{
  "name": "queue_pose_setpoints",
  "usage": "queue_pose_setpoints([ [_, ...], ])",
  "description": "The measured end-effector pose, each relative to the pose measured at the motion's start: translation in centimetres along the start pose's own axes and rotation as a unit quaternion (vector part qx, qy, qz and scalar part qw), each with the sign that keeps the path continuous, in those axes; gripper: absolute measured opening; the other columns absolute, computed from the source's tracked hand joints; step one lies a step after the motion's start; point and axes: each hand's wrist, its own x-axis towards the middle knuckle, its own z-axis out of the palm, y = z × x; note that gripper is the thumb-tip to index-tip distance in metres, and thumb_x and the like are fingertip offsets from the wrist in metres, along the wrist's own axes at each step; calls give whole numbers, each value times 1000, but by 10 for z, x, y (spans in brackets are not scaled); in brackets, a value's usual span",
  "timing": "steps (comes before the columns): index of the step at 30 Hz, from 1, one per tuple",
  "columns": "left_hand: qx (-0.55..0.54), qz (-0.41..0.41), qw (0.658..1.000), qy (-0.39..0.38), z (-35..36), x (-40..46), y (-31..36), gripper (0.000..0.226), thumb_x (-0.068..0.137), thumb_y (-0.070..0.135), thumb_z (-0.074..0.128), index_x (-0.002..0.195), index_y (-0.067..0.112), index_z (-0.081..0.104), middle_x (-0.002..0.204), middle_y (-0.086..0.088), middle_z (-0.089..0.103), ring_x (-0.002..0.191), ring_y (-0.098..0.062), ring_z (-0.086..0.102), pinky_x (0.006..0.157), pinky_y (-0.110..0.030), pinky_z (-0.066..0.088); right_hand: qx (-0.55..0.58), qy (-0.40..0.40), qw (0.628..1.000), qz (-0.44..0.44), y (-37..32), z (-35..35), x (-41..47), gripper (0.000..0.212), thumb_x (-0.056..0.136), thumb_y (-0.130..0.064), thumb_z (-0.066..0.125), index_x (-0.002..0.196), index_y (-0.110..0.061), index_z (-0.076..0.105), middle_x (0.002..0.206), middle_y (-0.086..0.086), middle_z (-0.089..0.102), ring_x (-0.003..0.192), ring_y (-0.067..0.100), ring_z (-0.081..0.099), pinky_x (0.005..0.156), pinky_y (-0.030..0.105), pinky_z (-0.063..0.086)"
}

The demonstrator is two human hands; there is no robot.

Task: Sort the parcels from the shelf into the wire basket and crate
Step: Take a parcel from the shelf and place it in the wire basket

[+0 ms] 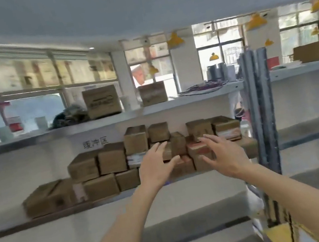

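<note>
Several brown cardboard parcels [112, 158] are stacked in two or three layers on the middle white shelf [43, 216]. My left hand [156, 167] is stretched out in front of the stack's centre, fingers spread and holding nothing. My right hand [221, 152] is raised beside it, fingers spread too, in front of a parcel with a red-and-white label [199, 150]. Neither hand touches a parcel that I can tell. The wire basket and the crate are out of view.
A blue metal upright [261, 113] of the rack stands just right of my right hand. The upper shelf [172, 103] carries two larger cartons [101, 101], cups and a bundle of cables. Another shelf bay lies to the right. The picture is blurred.
</note>
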Motion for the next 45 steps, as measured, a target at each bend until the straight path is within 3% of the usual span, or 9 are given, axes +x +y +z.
queue_pose_setpoints([
  [9, 53, -133, 988, 49, -160, -78, -228, 68, 93, 62, 55, 152, 30, 41, 156, 6, 42, 142, -19, 41, 113, -41, 39, 69, -37, 992, -94, -259, 80, 52, 65, 98, -61, 48, 156, -37, 32, 161, -15, 31, 145, 13, 36, 106, 36, 42],
  [12, 53, -159, 984, 62, -193, -103, -286, 61, 92, 61, 56, 145, 32, 46, 146, 8, 51, 132, -21, 50, 106, -43, 45, 76, -53, 989, -111, -323, 106, 58, 64, 98, -60, 48, 156, -36, 32, 161, -15, 31, 144, 14, 36, 106, 35, 41],
  [19, 72, -236, 967, 63, -230, -135, -395, 68, 92, 62, 55, 151, 32, 42, 152, 3, 48, 134, -24, 50, 106, -44, 45, 116, -107, 976, -153, -431, 170, 80, 63, 99, -58, 47, 155, -32, 33, 160, -12, 32, 143, 16, 38, 107, 40, 43],
  [23, 72, -245, 965, 63, -237, -136, -446, 64, 95, 53, 60, 152, 30, 42, 153, 3, 46, 137, -22, 47, 109, -43, 42, 131, -124, 969, -168, -476, 213, 109, 63, 99, -58, 47, 155, -33, 33, 160, -12, 34, 142, 17, 39, 107, 43, 43],
  [29, 82, -278, 956, 42, -232, -99, -528, 67, 97, 59, 52, 155, 34, 34, 160, 5, 36, 145, -21, 38, 117, -46, 36, 153, -148, 962, -169, -527, 290, 172, 63, 99, -59, 47, 155, -33, 33, 161, -10, 34, 143, 18, 38, 106, 43, 42],
  [34, 79, -301, 950, -5, -203, -46, -598, 68, 98, 61, 48, 158, 33, 29, 163, 6, 31, 146, -21, 37, 115, -44, 35, 158, -195, 958, -142, -553, 366, 234, 66, 100, -60, 44, 158, -32, 28, 163, -7, 30, 146, 20, 36, 109, 42, 42],
  [40, 30, -315, 948, -37, -155, 3, -673, 69, 97, 62, 49, 157, 34, 31, 159, 7, 38, 144, -18, 40, 113, -36, 35, 148, -240, 953, -112, -562, 443, 288, 68, 101, -62, 37, 159, -27, 25, 163, -1, 30, 145, 23, 37, 107, 44, 44],
  [45, -32, -347, 936, -57, -123, 33, -710, 75, 97, 66, 45, 160, 31, 23, 156, 0, 45, 140, -25, 46, 110, -39, 39, 141, -260, 949, -108, -567, 472, 307, 68, 100, -66, 33, 159, -32, 24, 165, -3, 27, 145, 23, 39, 108, 43, 45],
])
